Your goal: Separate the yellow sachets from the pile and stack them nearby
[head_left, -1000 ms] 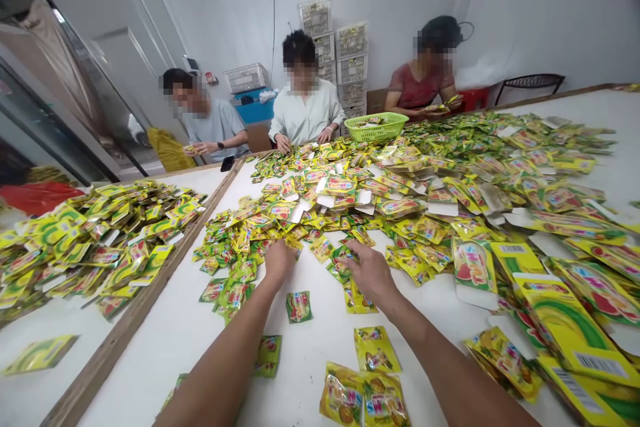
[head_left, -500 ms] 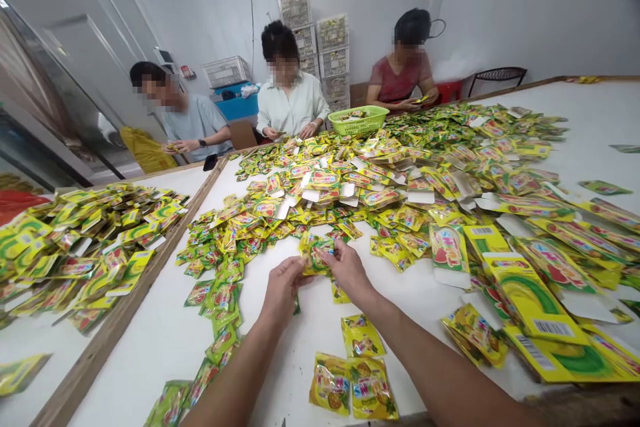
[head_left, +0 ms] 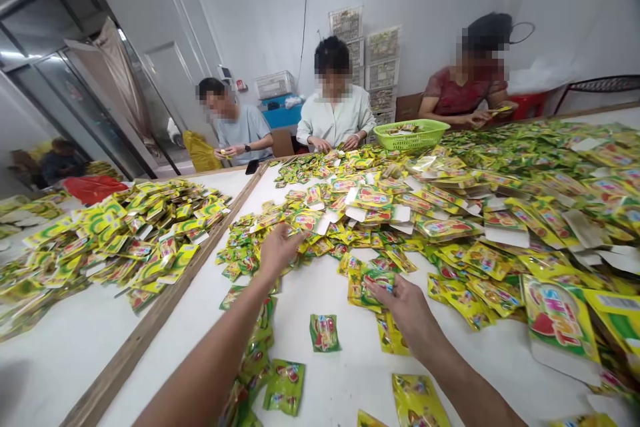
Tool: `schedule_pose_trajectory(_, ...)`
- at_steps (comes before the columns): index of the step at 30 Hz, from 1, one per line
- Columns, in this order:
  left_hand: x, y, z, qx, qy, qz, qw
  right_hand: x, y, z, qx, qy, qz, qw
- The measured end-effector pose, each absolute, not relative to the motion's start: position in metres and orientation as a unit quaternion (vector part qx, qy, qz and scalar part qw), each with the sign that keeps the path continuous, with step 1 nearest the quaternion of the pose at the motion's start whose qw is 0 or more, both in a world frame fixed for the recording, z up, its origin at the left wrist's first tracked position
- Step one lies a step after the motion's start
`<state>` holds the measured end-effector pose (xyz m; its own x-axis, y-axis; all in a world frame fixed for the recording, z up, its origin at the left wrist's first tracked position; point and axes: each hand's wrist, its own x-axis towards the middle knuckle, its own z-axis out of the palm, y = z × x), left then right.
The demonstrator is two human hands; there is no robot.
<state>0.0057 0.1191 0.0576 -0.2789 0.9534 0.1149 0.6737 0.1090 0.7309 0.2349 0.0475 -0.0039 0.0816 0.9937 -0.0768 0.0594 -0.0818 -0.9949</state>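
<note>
My right hand (head_left: 403, 303) pinches small sachets, a green one (head_left: 379, 278) over a yellow one (head_left: 355, 285), just above the white tabletop. Over the near edge of the heap is my left hand (head_left: 280, 252), slightly blurred, its thumb and fingers apart. Close beyond its fingertips lies a small flat carton (head_left: 306, 220) with a white flap; whether they touch is unclear. A single green sachet (head_left: 325, 333) with a watermelon print lies flat between my arms. Yellow sachets (head_left: 420, 400) lie near my right forearm, and a trail of green sachets (head_left: 284, 387) runs beside my left one.
A wooden strip (head_left: 165, 310) divides the table, with a pile of cartons (head_left: 165, 213) on its left. Larger open cartons (head_left: 560, 320) lie at right. Across the table, several co-workers sit near a green basket (head_left: 411, 134). Stacked crates (head_left: 383, 73) stand behind.
My hands have moved apart: the left went forward to the heap, the right keeps the sachets. A green sachet now lies on the table between them. The view has turned left.
</note>
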Motion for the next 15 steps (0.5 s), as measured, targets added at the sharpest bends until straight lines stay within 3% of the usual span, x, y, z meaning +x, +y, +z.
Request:
schedule_pose_trajectory(1,-0.012,0.137,0.065,0.544,0.76,0.337,0.114,0.235,0.048,-0.005,-0.557,-0.48,0.478,0.48)
schedule_pose_trajectory(3,-0.041,0.169,0.074,0.503,0.816,0.277,0.065,0.235,0.05,-0.008,-0.553,-0.49,0.479,0.474)
schedule_pose_trajectory(8,-0.056,0.189,0.061,0.599,0.757,0.21,0.152,0.234,0.05,-0.012,-0.551,-0.505,0.474,0.465)
schedule_pose_trajectory(15,0.001,0.129,0.03,0.755,0.573,0.207,0.241,0.24,0.05,-0.005,-0.6,-0.52,0.385,0.471)
